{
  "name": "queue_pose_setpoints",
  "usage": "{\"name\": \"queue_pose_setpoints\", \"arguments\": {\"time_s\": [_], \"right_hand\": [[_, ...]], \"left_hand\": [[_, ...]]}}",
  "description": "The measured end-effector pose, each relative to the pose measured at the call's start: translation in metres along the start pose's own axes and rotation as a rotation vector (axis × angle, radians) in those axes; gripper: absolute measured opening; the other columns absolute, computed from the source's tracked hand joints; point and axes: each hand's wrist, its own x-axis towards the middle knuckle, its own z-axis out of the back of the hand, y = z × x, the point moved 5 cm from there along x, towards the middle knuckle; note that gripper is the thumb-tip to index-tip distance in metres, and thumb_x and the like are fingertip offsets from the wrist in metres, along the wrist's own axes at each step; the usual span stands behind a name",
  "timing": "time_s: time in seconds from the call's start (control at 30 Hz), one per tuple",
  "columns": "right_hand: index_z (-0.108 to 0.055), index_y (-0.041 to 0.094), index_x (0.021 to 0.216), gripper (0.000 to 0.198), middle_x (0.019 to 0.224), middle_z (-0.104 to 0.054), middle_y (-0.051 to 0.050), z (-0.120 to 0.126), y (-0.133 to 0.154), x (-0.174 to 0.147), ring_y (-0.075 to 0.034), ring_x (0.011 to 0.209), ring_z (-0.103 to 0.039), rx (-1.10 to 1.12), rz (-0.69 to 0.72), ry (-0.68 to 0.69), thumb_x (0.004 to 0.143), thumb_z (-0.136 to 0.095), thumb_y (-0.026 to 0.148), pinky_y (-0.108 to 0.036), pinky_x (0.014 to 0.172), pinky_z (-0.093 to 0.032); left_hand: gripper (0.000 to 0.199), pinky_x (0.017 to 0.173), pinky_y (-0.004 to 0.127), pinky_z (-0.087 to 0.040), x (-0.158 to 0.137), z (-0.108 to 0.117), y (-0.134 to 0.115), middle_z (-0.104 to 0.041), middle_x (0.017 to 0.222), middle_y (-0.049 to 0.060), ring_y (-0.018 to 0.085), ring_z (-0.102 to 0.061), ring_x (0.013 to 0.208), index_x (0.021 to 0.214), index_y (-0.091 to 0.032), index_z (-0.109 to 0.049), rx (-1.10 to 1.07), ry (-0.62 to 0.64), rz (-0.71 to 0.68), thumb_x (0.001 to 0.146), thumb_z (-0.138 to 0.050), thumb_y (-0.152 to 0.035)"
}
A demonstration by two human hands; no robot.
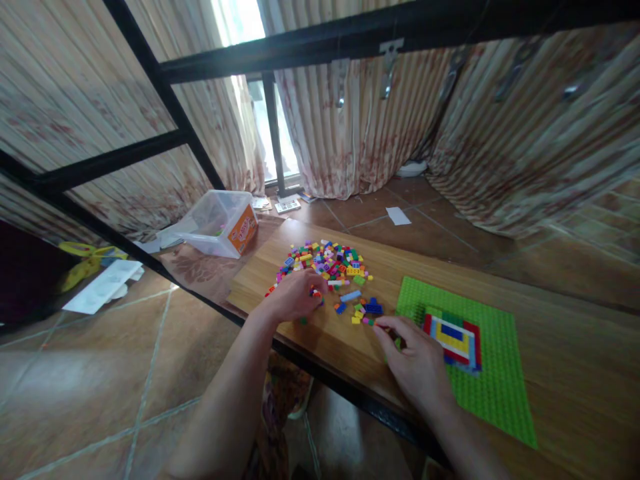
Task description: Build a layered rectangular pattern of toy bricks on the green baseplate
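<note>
My left hand [299, 295] reaches over the near edge of a pile of small toy building bricks [330, 257], its curved fingers apart and touching a few bricks. My right hand [416, 355] is closed in a pinch beside a few loose bricks; whatever sits between its fingertips is too small to make out. Between the hands lie a light blue brick [351, 296], a dark blue brick [373, 307] and several small yellow and green ones. Right of my right hand lies a green baseplate [500, 393], bearing a layered block [455, 337] of red, white, yellow and blue bricks.
The wooden table [565, 333] has a dark front edge just before me. Beyond its left end stands a clear plastic box [215, 227] with an orange label. A black metal frame [193, 150] crosses overhead and to the left. Papers [103, 287] lie on the tiled floor.
</note>
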Motion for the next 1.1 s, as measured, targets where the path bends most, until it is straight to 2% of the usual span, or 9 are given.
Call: {"name": "queue_pose_setpoints", "arguments": {"time_s": [0.2,0.33,0.47,0.6,0.8,0.97,1.1], "right_hand": [[-0.066,0.022,0.092,0.018,0.094,-0.072,-0.004,-0.021,-0.005,0.004,-0.018,0.084,-0.068,-0.205,0.031,0.013,0.094,-0.050,0.030,-0.030,0.074,-0.047],[-0.065,0.022,0.096,0.018,0.102,-0.072,-0.005,-0.023,-0.006,0.005,-0.019,0.088,-0.067,-0.254,0.017,0.009,0.094,-0.049,0.029,-0.031,0.075,-0.048],[-0.065,0.023,0.101,0.018,0.108,-0.071,-0.005,-0.021,-0.005,0.005,-0.020,0.095,-0.066,-0.226,0.013,-0.013,0.094,-0.049,0.028,-0.031,0.078,-0.049],[-0.065,0.022,0.100,0.018,0.107,-0.070,-0.006,-0.018,-0.004,0.006,-0.019,0.096,-0.066,-0.188,0.019,-0.041,0.094,-0.049,0.026,-0.031,0.083,-0.049],[-0.066,0.021,0.097,0.016,0.103,-0.070,-0.006,-0.015,-0.007,0.006,-0.018,0.094,-0.066,-0.123,0.039,-0.071,0.093,-0.050,0.025,-0.031,0.085,-0.050],[-0.067,0.022,0.093,0.017,0.100,-0.071,-0.006,-0.010,-0.003,0.008,-0.019,0.093,-0.066,-0.005,0.037,-0.111,0.093,-0.051,0.027,-0.032,0.085,-0.050],[-0.069,0.022,0.091,0.018,0.094,-0.071,-0.006,-0.008,-0.003,0.009,-0.019,0.087,-0.066,0.226,-0.098,-0.100,0.091,-0.055,0.034,-0.032,0.078,-0.051]], "left_hand": [[0.037,0.086,0.035,-0.046,-0.008,-0.006,0.003,-0.063,0.102,0.008,0.027,-0.058,0.100,0.101,-0.024,-0.070,0.202,0.071,0.005,0.065,-0.068,-0.014],[0.033,0.083,0.036,-0.045,-0.005,-0.012,0.003,-0.062,0.101,0.008,0.027,-0.058,0.097,0.098,-0.023,-0.069,0.268,0.108,0.002,0.069,-0.061,-0.011],[0.026,0.084,0.036,-0.045,-0.001,-0.015,0.002,-0.062,0.100,0.008,0.027,-0.057,0.097,0.095,-0.021,-0.067,0.282,0.083,-0.028,0.071,-0.062,-0.014],[0.012,0.084,0.036,-0.045,0.006,-0.019,-0.002,-0.062,0.097,0.009,0.026,-0.058,0.095,0.086,-0.018,-0.065,0.268,0.071,-0.063,0.075,-0.060,-0.016],[0.012,0.083,0.037,-0.046,0.012,-0.021,-0.002,-0.063,0.097,0.009,0.026,-0.058,0.095,0.085,-0.019,-0.066,0.260,0.046,-0.058,0.075,-0.063,-0.013],[0.010,0.087,0.038,-0.046,0.013,-0.016,-0.010,-0.064,0.099,0.009,0.026,-0.058,0.098,0.088,-0.018,-0.066,0.166,-0.044,-0.140,0.078,-0.065,-0.017],[0.010,0.090,0.036,-0.045,0.015,-0.016,-0.030,-0.064,0.103,0.006,0.023,-0.058,0.102,0.091,-0.019,-0.063,-0.104,-0.155,-0.228,0.082,-0.064,-0.018]]}}
